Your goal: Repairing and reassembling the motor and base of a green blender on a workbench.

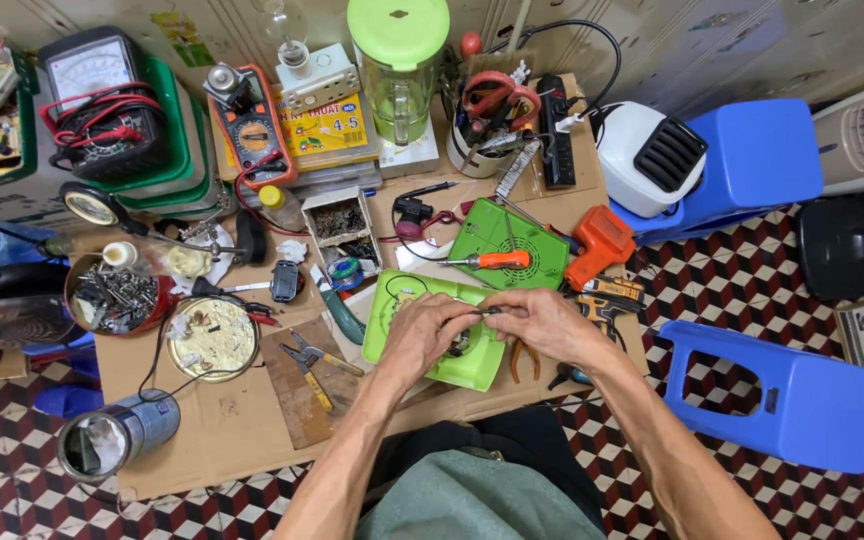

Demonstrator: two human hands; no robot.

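Observation:
A lime green appliance base (395,300) lies open on the low cardboard-covered table (232,425), with wires showing inside. My left hand (424,332) rests on it, fingers pinched around a small dark part at its middle. My right hand (542,322) meets it from the right, gripping a thin dark tool or wire between the fingertips. Just behind lies the green vented cover (482,230) with an orange-handled screwdriver (500,260) on it. Orange-handled pliers (522,358) lie under my right wrist.
A blender jar (399,70) with a green lid stands at the back, next to a multimeter (252,130), a power strip (555,130) and an orange drill (600,245). A bowl of screws (112,295), a round tin (214,338) and yellow cutters (317,365) lie left. Blue stools (782,400) stand right.

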